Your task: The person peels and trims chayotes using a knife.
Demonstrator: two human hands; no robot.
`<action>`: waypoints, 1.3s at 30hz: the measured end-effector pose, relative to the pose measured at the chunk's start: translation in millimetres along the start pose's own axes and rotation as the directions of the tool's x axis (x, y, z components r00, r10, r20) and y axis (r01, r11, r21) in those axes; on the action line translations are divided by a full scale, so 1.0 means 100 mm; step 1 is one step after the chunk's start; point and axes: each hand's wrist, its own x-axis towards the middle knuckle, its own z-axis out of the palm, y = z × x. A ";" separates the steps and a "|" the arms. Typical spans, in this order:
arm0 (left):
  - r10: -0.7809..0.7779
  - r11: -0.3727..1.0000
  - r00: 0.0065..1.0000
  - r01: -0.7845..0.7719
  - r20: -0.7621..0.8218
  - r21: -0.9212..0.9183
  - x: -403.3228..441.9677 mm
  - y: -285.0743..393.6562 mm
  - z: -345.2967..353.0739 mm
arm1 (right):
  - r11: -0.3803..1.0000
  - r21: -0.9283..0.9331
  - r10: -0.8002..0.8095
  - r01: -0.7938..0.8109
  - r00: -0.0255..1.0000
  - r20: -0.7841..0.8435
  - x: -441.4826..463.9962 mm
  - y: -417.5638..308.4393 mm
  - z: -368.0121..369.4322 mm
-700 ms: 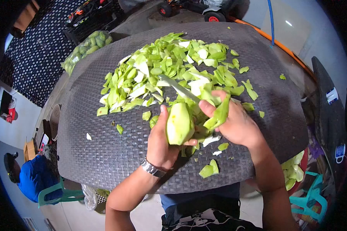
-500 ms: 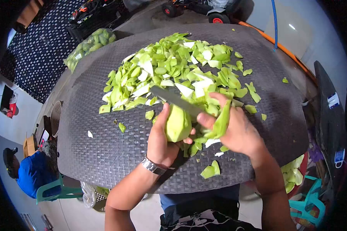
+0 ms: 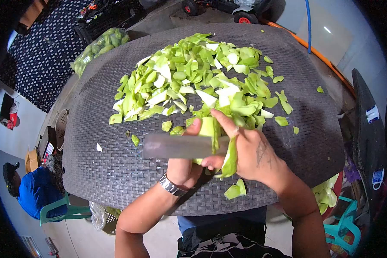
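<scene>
My left hand (image 3: 182, 170), with a metal watch on its wrist, is closed around a pale-green peeled fruit (image 3: 206, 127) that looks like a green mango. The knife (image 3: 174, 147) in my right hand (image 3: 256, 152) has a wide blade, lying sideways across the front of the fruit and pointing left. The blade hides part of the fruit and of my left fingers. A strip of green peel (image 3: 230, 161) hangs by my right fingers. Just beyond both hands spreads a heap of green and white peelings (image 3: 172, 79) on the woven-pattern table (image 3: 103, 167).
A loose peel (image 3: 235, 189) lies near the table's front edge. A bag of green fruits (image 3: 101, 48) stands beyond the far left edge. Peeled fruits (image 3: 326, 194) sit below the right edge, near a teal chair (image 3: 346, 225). A person in blue (image 3: 41, 193) sits at left.
The knife has swung from pointing away and left to lying level across the fruit, nearer me. My right hand has come closer to my left, and the fruit has tilted.
</scene>
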 end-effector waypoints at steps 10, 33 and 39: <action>-0.104 0.987 0.985 0.086 0.136 0.135 -0.14 0.09 0.08 | 0.940 0.239 0.270 -0.242 0.959 -0.089 0.13 0.10 -0.22; 0.166 0.968 0.974 -0.190 -0.155 -0.162 -0.02 0.27 -0.05 | 0.863 0.069 0.504 -0.500 0.862 -0.057 0.03 0.30 -0.58; 0.180 0.895 0.968 -0.234 -0.174 -0.378 -0.07 0.38 0.02 | 0.895 0.175 0.386 -0.411 0.909 0.159 -0.04 0.21 -0.79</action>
